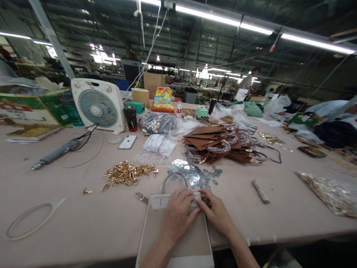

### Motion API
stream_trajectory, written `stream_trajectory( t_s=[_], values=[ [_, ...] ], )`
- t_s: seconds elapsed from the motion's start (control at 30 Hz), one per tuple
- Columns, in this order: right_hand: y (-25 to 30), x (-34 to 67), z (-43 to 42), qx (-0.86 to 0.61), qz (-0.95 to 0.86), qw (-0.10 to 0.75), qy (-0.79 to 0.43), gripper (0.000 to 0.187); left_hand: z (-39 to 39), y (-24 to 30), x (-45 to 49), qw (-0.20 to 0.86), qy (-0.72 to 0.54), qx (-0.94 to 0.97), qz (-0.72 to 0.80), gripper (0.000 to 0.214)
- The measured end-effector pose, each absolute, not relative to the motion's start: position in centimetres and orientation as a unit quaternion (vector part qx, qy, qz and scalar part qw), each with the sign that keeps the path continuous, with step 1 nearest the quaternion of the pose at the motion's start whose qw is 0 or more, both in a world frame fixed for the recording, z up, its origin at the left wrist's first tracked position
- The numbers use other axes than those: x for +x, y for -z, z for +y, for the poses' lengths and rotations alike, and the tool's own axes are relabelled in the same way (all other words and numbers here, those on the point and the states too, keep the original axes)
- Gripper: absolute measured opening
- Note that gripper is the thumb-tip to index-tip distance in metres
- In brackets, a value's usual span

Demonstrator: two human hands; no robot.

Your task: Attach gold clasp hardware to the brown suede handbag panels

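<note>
My left hand (178, 212) and my right hand (216, 213) meet over the far end of a pale flat board (178, 242) at the table's near edge. Both have fingers curled and pinched around a small piece between them, too hidden to name. A wrapped strap (174, 178) with a metal end (141, 197) curves out from under my left hand. Just beyond lie a heap of small silver metal plates (195, 175) and a pile of gold metal fittings (126, 173).
A stack of brown leather pieces with wrapped handles (223, 143) lies mid-table, with bags of parts (158, 124), a white phone (127, 142), a box fan (97, 106), an electric screwdriver (54, 154) and a white loop (30, 219). A person stands far back right (248, 80).
</note>
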State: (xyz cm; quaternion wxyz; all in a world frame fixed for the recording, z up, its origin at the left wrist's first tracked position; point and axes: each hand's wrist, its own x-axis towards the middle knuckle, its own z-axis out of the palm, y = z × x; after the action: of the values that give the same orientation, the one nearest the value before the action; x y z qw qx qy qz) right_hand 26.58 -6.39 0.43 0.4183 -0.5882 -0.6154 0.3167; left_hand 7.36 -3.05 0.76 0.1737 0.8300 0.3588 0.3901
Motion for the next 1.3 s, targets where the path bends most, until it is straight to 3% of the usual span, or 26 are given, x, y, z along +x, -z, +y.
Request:
stream_trajectory(
  t_s=[0.1,0.3,0.7,0.93,1.3],
  values=[
    [-1.3,26.0,-5.9,-0.556,-0.586,0.422,-0.411,0.030,-3.2,-1.0,7.1,0.156,-0.392,0.827,0.371,0.035],
    [-1.7,25.4,-5.3,-0.620,-0.561,0.419,-0.355,0.031,-3.3,-0.7,6.7,0.100,-0.452,0.786,0.410,0.037],
    [-2.8,25.5,-5.8,-0.572,-0.455,0.416,-0.542,0.043,-3.4,-0.9,6.5,0.113,-0.483,0.785,0.371,0.042],
    [-2.3,23.9,-6.1,-0.456,-0.360,0.516,-0.629,0.043,-3.4,-0.9,6.3,0.118,-0.469,0.791,0.376,0.035],
    [0.8,22.7,-6.7,-0.466,-0.321,0.597,-0.569,0.046,-3.1,-0.6,6.5,0.130,-0.423,0.806,0.392,0.040]
  ],
)
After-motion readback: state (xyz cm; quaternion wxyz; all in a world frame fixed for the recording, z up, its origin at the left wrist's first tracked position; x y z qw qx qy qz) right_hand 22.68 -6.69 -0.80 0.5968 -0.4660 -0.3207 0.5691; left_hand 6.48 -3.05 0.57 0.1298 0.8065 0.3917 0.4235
